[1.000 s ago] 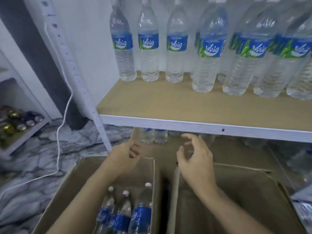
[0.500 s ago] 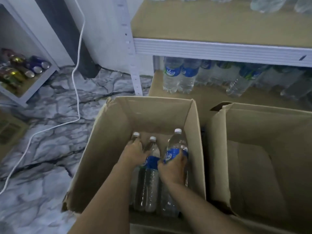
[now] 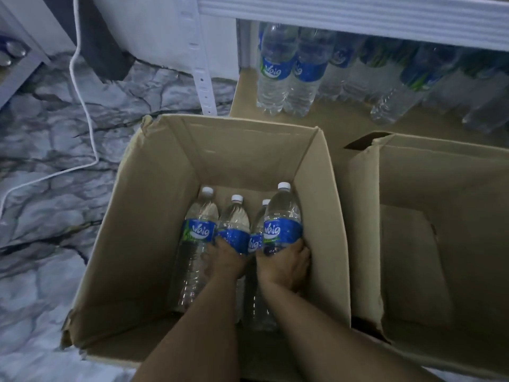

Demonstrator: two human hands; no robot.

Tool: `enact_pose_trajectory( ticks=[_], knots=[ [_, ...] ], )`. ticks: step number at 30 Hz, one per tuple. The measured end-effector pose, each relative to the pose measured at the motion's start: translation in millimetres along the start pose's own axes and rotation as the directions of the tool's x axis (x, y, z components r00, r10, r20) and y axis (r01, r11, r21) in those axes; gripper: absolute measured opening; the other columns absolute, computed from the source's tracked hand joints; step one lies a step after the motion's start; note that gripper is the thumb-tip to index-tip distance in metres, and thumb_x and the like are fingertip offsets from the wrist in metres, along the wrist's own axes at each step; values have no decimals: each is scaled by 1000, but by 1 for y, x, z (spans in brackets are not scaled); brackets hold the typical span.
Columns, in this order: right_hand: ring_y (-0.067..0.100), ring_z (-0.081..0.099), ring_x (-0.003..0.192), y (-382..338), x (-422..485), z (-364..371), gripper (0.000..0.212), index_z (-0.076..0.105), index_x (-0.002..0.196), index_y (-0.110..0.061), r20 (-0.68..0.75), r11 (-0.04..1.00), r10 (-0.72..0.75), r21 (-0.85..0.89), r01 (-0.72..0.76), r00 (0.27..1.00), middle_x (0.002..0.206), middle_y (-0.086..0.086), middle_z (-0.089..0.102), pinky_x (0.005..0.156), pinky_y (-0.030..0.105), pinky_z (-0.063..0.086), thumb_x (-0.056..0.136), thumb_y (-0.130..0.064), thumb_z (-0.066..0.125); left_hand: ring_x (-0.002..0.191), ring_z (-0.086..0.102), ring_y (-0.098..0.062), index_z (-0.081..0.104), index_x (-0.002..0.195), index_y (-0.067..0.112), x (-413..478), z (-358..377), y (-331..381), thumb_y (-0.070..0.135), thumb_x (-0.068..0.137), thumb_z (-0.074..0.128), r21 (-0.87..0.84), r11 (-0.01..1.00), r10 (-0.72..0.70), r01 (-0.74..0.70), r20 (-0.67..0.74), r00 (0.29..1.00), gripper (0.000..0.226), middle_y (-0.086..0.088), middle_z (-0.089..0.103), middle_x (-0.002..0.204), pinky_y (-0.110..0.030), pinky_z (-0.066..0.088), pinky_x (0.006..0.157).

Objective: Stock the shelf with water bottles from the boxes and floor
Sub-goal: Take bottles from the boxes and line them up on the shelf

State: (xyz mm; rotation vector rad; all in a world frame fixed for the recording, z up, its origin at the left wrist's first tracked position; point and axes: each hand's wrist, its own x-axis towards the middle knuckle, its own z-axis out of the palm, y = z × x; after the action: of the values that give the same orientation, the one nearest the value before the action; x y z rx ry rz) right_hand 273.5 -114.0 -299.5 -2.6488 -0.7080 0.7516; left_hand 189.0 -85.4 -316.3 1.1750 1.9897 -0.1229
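Observation:
An open cardboard box (image 3: pixel 154 205) on the floor holds several clear water bottles with blue labels and white caps. My right hand (image 3: pixel 286 264) grips the rightmost bottle (image 3: pixel 281 213) just under its label; this bottle stands higher than the others. My left hand (image 3: pixel 224 261) grips the second bottle from the left (image 3: pixel 234 220) below its label. The leftmost bottle (image 3: pixel 199 224) stands free. Another bottle (image 3: pixel 259 227) is partly hidden between my hands. The low shelf (image 3: pixel 338 125) behind the box carries more bottles (image 3: pixel 275 67).
A second cardboard box (image 3: pixel 440 188) stands to the right, with no bottles showing inside. A white shelf post (image 3: pixel 202 78) rises left of the low shelf, and the upper shelf's white edge (image 3: pixel 358 17) runs overhead. A white cable (image 3: pixel 82 86) trails over the marble-patterned floor.
My view has tilted down from the shelf into the box. Both hands dropped inside and took hold of bottles; the right bottle has risen, uncovering another behind it.

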Motion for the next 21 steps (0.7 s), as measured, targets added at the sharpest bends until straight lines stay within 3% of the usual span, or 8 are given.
enact_pose_trajectory(
  ticks=[3, 9, 14, 21],
  knots=[
    [26, 47, 126, 3, 6, 0, 99, 37, 142, -10, 6, 1000, 5, 14, -6, 1000, 138, 10, 47, 100, 37, 42, 64, -44, 85, 140, 15, -43, 6, 153, 18, 7, 4, -2, 51, 68, 81, -63, 998, 4, -6, -30, 1000, 118, -23, 11, 153, -52, 27, 111],
    [27, 44, 130, 4, 7, 3, 107, 28, 147, -8, 63, 1000, 17, 25, -19, 998, 143, 11, 42, 104, 35, 37, 63, -41, 87, 132, 36, -38, 45, 133, 7, 20, -4, -16, 37, 64, 88, -72, 997, -34, 30, -57, 998, 87, -17, 36, 141, -47, 34, 111],
    [28, 49, 124, 2, 14, -2, 98, 38, 139, -6, 71, 998, 48, 32, -51, 996, 136, 13, 48, 98, 35, 42, 60, -37, 88, 141, 14, -40, 30, 144, 10, 18, 3, -7, 30, 72, 84, -48, 996, -77, 77, -4, 997, 92, -15, 11, 152, -52, 27, 112],
    [28, 52, 119, 5, 9, -3, 95, 43, 129, -9, 110, 990, 0, 142, -15, 994, 129, 11, 51, 92, 34, 44, 52, -37, 91, 140, 15, -39, 14, 148, 14, 6, 17, -6, 37, 78, 73, -126, 992, -27, 22, -40, 999, 94, -20, 15, 152, -43, 18, 114]
  ],
)
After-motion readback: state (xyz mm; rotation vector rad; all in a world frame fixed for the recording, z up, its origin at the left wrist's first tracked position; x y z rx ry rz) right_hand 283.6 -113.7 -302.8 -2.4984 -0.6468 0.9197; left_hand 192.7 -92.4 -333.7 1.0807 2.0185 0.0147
